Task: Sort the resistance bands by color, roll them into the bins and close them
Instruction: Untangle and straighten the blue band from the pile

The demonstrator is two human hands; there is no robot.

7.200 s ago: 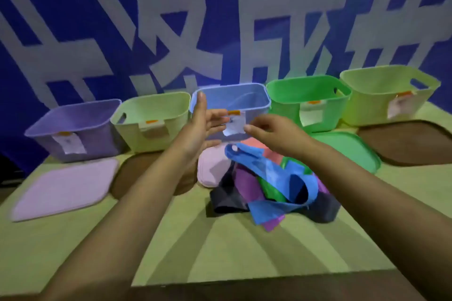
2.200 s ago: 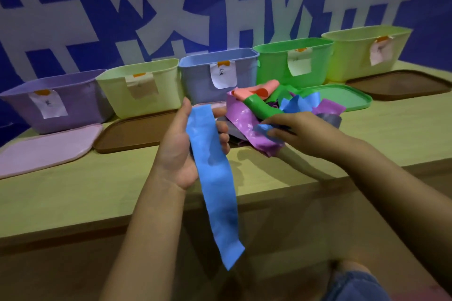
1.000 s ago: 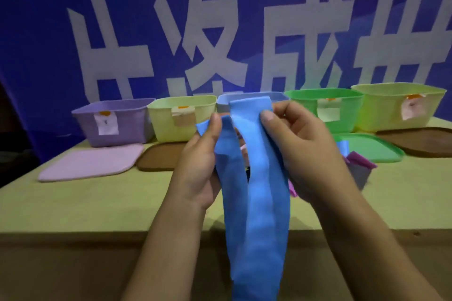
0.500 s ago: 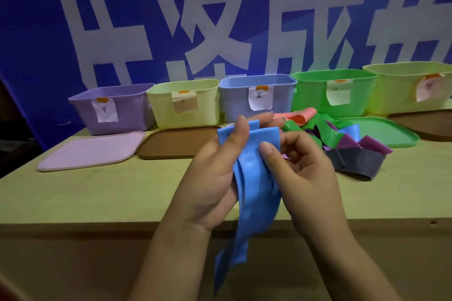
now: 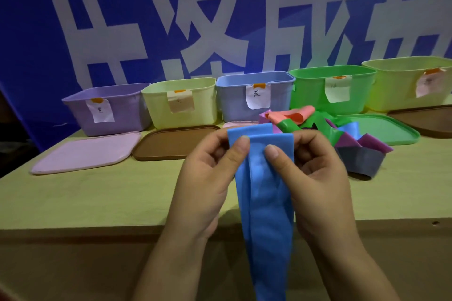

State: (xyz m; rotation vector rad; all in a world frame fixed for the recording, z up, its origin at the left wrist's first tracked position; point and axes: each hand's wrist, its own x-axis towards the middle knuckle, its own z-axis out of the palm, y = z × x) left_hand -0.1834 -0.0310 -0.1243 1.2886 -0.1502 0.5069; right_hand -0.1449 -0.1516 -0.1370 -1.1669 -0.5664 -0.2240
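Note:
A blue resistance band [image 5: 265,203] hangs folded in front of the table's near edge. My left hand [image 5: 208,178] and my right hand [image 5: 315,178] both pinch its upper end, thumbs on the front. Behind my hands lies a pile of bands [image 5: 325,129]: pink, green, purple, blue and grey. A row of open bins stands at the back: purple [image 5: 117,107], pale yellow [image 5: 205,102], blue [image 5: 232,102], green [image 5: 310,90] and yellow-green [image 5: 401,88], each with a paper label.
Lids lie flat in front of the bins: pink [image 5: 83,154], brown [image 5: 168,143], green [image 5: 389,129] and another brown one [image 5: 425,117] at the right. A blue banner with white characters forms the backdrop. The wooden table [image 5: 97,193] ends just below my wrists.
The two hanging strips of blue band now lie together, flatter, with both thumbs pressing the top edge. My hands have shifted slightly right and lower.

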